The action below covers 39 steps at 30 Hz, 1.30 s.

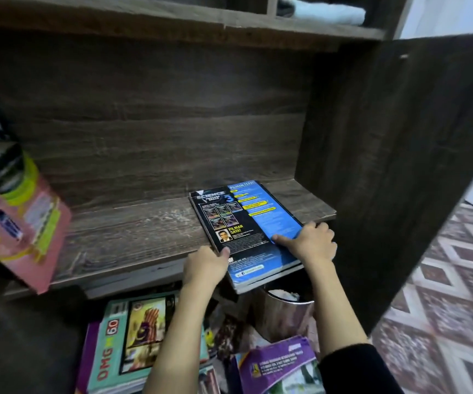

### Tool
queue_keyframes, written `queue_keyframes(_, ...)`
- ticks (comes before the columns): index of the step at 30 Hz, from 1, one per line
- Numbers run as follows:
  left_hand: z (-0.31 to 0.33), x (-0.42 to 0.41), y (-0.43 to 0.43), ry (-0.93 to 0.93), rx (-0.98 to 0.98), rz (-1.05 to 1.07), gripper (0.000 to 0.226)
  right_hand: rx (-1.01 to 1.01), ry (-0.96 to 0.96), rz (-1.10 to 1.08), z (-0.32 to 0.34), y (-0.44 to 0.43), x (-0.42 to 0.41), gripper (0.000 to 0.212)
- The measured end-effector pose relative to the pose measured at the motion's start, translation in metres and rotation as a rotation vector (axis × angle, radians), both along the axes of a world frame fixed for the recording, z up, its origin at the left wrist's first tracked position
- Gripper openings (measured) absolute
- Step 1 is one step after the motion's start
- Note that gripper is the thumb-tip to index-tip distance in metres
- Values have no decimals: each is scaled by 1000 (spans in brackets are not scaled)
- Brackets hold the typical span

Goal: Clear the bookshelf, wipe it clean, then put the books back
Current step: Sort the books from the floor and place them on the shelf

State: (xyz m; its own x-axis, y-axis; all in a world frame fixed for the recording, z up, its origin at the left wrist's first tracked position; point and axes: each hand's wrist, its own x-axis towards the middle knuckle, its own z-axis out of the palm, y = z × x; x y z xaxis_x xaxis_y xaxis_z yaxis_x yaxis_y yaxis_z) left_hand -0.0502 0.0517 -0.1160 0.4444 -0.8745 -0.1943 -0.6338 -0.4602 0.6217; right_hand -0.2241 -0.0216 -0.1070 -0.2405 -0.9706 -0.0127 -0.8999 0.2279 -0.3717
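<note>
1. Had both arms stretched forward from the near edge, forearms bare, with a black sleeve (357,368) showing on the right one.
2. Had the left hand (205,265) clamped on the near-left edge of the science book (246,223), thumb on the cover.
3. Had the right hand (312,241) gripping the book's right edge, fingers curled round it, thumb pressed flat on the blue half.
4. Found the book lying flat on the right part of the shelf board (133,231), near end hanging over the front lip. Couldn't tell whether another book sat underneath.
5. Spotted a pink book (27,223) leaning tilted at the far left, and a dark cabinet door (400,166) swung open on the right.
6. Saw a white cloth (323,12) up top.
7. Down below, saw an OMG book (133,336), a purple booklet (278,362), a shiny metal bin (283,314) and patterned floor (443,280) to the right.
</note>
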Motion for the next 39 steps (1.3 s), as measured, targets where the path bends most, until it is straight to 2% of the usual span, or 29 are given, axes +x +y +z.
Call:
queue_keyframes(3, -13, -1, -6, 86, -13, -18, 52, 19, 21, -13, -1, -4, -1, 102)
queue_keyframes(7, -19, 2, -13, 154, -25, -7, 37, 74, -8, -25, 1, -6, -3, 107)
queue_keyframes(10, -20, 8, -14, 176, -23, 6, 33, 110, -41, -37, 2, -4, -2, 109)
queue_keyframes(13, -21, 14, -14, 262, -66, 59, 35, 194, -124, -48, 4, -4, -2, 112)
queue_keyframes(15, -20, 17, -12, 289, -88, 110, 45, 230, -265, -33, 6, -7, -4, 108)
queue_keyframes(17, -19, 20, -9, 314, -120, 139, 48, 228, -552, -17, 6, -10, -4, 88)
queue_keyframes(20, -21, 29, -6, 366, -175, 134, 40, 272, -967, 0, 12, -7, -6, 36)
queue_keyframes(23, -23, 37, -2, 414, -221, 119, 31, 361, -1137, 8, 13, -6, -7, 28)
queue_keyframes(28, -17, 55, 11, 508, -299, 111, 34, 536, -1277, 130, 11, 3, 1, 18)
queue_keyframes(31, -13, 62, 18, 564, -362, 124, 38, 495, -1399, 230, 24, 9, 8, 15)
queue_keyframes(39, 8, 84, 33, 723, -536, 126, 32, 137, -1540, 548, 67, 32, 30, 34)
